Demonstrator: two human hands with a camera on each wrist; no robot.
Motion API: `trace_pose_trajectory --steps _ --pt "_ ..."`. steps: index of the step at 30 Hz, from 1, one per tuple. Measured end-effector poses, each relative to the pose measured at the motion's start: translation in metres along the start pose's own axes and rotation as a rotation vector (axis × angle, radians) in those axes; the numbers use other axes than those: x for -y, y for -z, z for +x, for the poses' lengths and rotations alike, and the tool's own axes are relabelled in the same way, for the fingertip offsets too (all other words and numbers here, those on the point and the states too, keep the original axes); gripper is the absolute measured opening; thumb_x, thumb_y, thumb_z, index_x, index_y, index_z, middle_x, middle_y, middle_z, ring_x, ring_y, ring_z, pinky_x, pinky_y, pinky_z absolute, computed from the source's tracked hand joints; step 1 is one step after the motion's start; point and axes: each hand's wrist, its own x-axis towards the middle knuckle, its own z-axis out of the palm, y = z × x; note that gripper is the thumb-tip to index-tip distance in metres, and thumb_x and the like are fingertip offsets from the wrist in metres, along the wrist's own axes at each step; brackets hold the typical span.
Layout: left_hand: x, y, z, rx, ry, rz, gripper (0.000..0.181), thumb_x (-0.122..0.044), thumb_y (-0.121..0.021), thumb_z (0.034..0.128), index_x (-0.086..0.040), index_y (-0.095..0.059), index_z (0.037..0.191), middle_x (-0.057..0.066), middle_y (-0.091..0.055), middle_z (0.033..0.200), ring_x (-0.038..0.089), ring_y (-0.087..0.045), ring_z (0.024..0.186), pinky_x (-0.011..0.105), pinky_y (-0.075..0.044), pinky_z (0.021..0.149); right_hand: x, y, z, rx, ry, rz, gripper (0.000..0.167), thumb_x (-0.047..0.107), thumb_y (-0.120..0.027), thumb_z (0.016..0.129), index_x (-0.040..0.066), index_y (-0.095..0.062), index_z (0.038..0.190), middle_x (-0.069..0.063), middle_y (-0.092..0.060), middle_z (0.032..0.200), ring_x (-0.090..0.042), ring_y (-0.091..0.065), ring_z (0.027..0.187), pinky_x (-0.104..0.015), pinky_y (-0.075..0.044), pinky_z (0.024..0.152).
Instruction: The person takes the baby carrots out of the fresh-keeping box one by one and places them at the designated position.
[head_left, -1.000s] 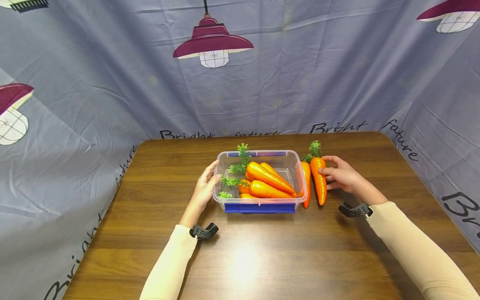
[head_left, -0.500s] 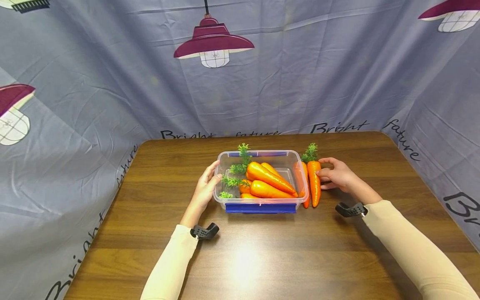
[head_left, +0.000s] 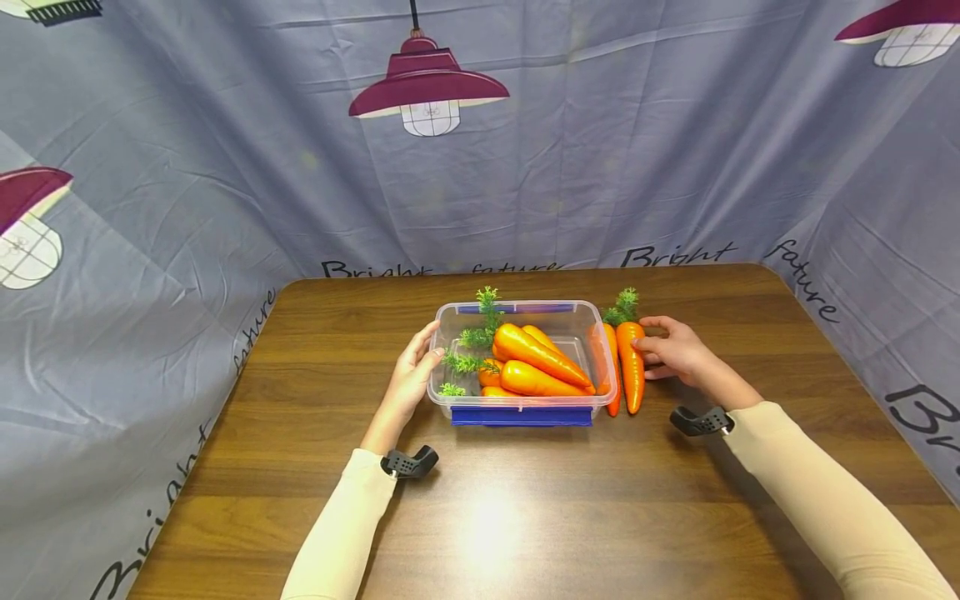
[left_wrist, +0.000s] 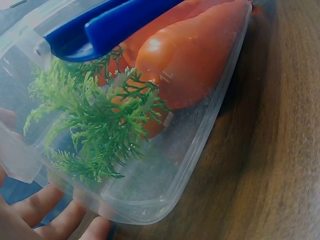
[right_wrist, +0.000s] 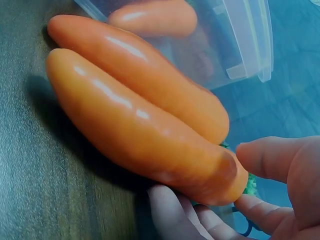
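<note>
A clear plastic container holds several orange carrots with green leafy tops. My left hand rests against its left end, the fingers fairly straight along the outer wall. Outside the right end, two more carrots lie side by side on the table, tips toward me. The outer carrot is pinched near its thick end between the thumb and fingers of my right hand. Next to it, the inner carrot is closer to the container wall; part of it shows through the plastic in the head view.
Blue latches run along the container's near and far sides. The brown wooden table reaches a grey-blue printed curtain behind and at both sides. A dark wrist mount sits on each forearm.
My right hand has brought the outer carrot leftward against the inner one, then shifted it very slightly back right. My left hand and the container have stayed put.
</note>
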Motion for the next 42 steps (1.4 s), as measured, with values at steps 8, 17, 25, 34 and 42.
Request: trace_pose_trajectory --steps 8,17,25,34,42 --pt "0.000 0.000 0.000 -0.003 -0.007 -0.006 0.053 -0.010 -0.049 0.1045 -0.010 -0.039 0.156 0.018 -0.026 0.168 0.040 -0.032 0.152 0.057 -0.031 0.123 -0.001 0.001 -0.001 -0.009 -0.001 -0.001 0.070 0.014 -0.056 0.103 -0.005 -0.015 0.157 -0.018 -0.057 0.120 -0.006 -0.068 0.078 -0.033 -0.064 0.069" --pt "0.001 -0.003 0.001 -0.015 -0.019 -0.008 0.053 -0.007 -0.050 0.1029 -0.006 -0.039 0.155 0.022 -0.028 0.166 0.041 -0.031 0.153 0.058 -0.030 0.123 0.003 0.002 -0.003 -0.037 0.013 -0.053 0.070 0.019 -0.056 0.103 -0.007 -0.017 0.156 -0.013 -0.064 0.112 -0.006 -0.068 0.076 -0.033 -0.064 0.068" --pt "0.001 -0.002 0.002 -0.014 -0.009 -0.011 0.053 -0.007 -0.048 0.1035 -0.008 -0.038 0.156 0.020 -0.030 0.166 0.039 -0.034 0.152 0.055 -0.032 0.123 0.022 0.019 -0.008 -0.145 0.073 -0.191 0.069 0.027 -0.053 0.104 -0.008 -0.024 0.155 -0.039 -0.045 0.143 -0.010 -0.068 0.083 -0.039 -0.065 0.071" --pt "0.000 -0.001 0.003 -0.019 -0.004 -0.005 0.053 -0.008 -0.049 0.1037 -0.008 -0.039 0.156 0.020 -0.032 0.165 0.039 -0.035 0.151 0.056 -0.032 0.122 0.062 0.016 -0.014 -0.148 0.187 -0.195 0.064 0.025 -0.056 0.104 -0.005 -0.030 0.154 -0.032 -0.051 0.137 -0.001 -0.066 0.078 -0.032 -0.064 0.071" --pt "0.000 -0.002 0.002 -0.017 -0.007 0.000 0.053 -0.009 -0.050 0.1042 -0.008 -0.039 0.156 0.019 -0.030 0.166 0.039 -0.031 0.153 0.056 -0.030 0.123 0.092 -0.009 -0.017 -0.055 0.263 -0.247 0.060 0.023 -0.058 0.103 -0.001 -0.035 0.153 -0.033 -0.055 0.137 -0.001 -0.066 0.081 -0.031 -0.064 0.074"
